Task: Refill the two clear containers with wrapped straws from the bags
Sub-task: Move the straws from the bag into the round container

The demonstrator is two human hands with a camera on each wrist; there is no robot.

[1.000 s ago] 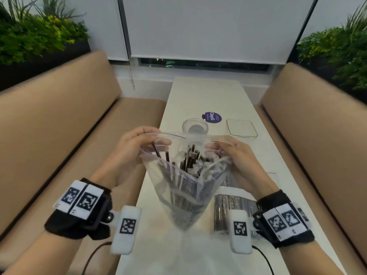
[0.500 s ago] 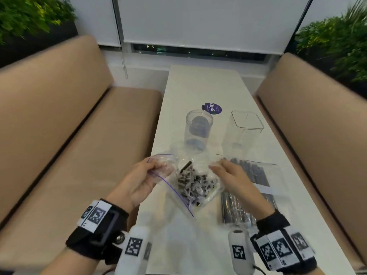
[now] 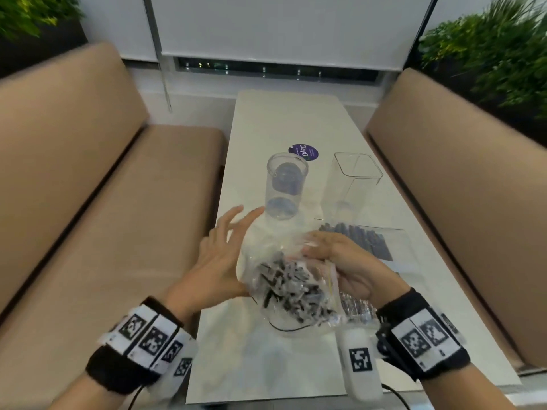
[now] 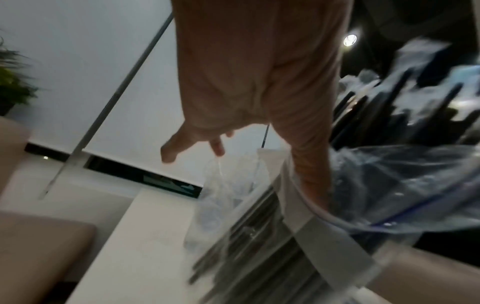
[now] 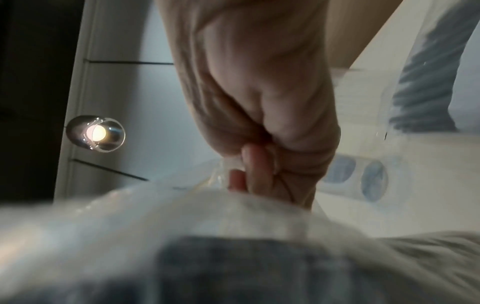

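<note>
A clear zip bag of wrapped dark straws [image 3: 291, 287] hangs low over the near half of the white table [image 3: 284, 119], its mouth facing me. My right hand [image 3: 318, 248] pinches the bag's upper edge with curled fingers [image 5: 255, 164]. My left hand [image 3: 233, 229] is beside the bag's left side with fingers spread straight and holds nothing; its thumb lies against the bag [image 4: 405, 189]. Just beyond it stands the round clear container [image 3: 286, 184], which holds no straws. The square clear container [image 3: 356, 176] stands to its right, also without straws.
A second bag of dark straws [image 3: 362, 239] lies flat on the table right of my right hand, and another shiny pack [image 3: 356, 307] lies under that wrist. A purple round sticker [image 3: 304, 151] sits behind the round container. Tan benches [image 3: 88, 202] flank the narrow table.
My left hand has let go of the bag's rim and opened, moving forward toward the round container. The bag now hangs from my right hand alone, lower and tipped toward me.
</note>
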